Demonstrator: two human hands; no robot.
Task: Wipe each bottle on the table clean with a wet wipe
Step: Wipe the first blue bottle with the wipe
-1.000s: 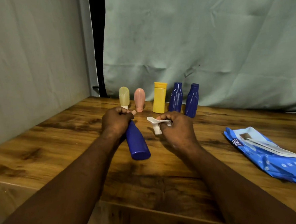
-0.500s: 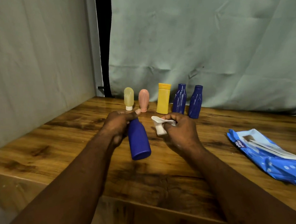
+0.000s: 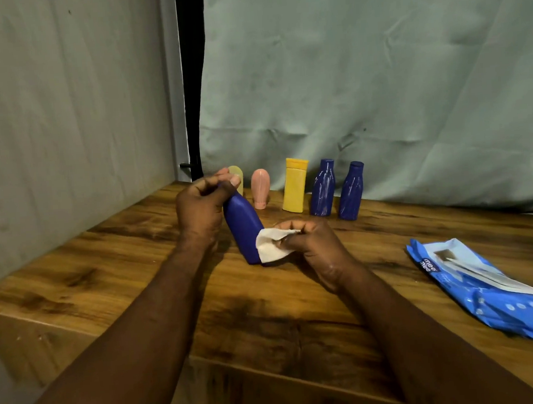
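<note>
L hand point(image 3: 202, 206) gripping neck of blue bottle point(image 3: 243, 231), tilted mid-desk point(image 3: 137, 274) | wet wipe point(image 3: 271, 244) on btl's lower rt side | R hand point(image 3: 312, 239) pinching wipe | far row upright: pale bottle point(image 3: 238, 174), pink bottle point(image 3: 260, 188), yellow bottle point(image 3: 295, 185), left blue twin point(image 3: 322, 187), right blue twin point(image 3: 351, 191) | wipes pack point(image 3: 486, 293) flat, near rt

left hand point(image 3: 201, 206) raised, fingers curled in a grip; right hand point(image 3: 312, 241) lower, fingertips pinched together; both forearms point(image 3: 158, 304) extended forward

Tilted blue bottle point(image 3: 242, 227) (cap end up) touches the crumpled white wet wipe point(image 3: 270, 248).
</note>
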